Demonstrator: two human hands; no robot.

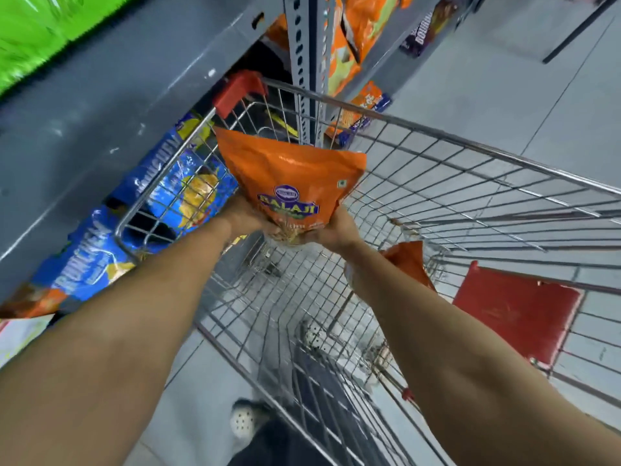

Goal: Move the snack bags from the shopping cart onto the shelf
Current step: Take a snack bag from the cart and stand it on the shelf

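Green packaging (40, 31) blurs out of the upper left corner, cut by the frame edge, above the grey shelf (111, 105) that runs beside the shopping cart (470, 153). Just left of the cart, blue snack bags (111, 243) lie under the shelf board, their lettering smeared and partly hidden behind the cart's wire wall. Over the cart's left front corner, the left hand (245, 216) and the right hand (332, 227) close on the lower end of an orange snack bag (292, 173), one hand at each side; the fingers wrapped beneath it are hidden and the clear bottom of the bag is hard to make out. The bag stands raised above the cart basket, its top tipped toward the shelf. A second orange bag (408, 260) lies inside the cart, largely covered by the right forearm. Beyond the cart's far rim, more orange packs (356, 38) sit on the shelving, cut off at the top. A red flap (514, 311) hangs at the cart's right side.
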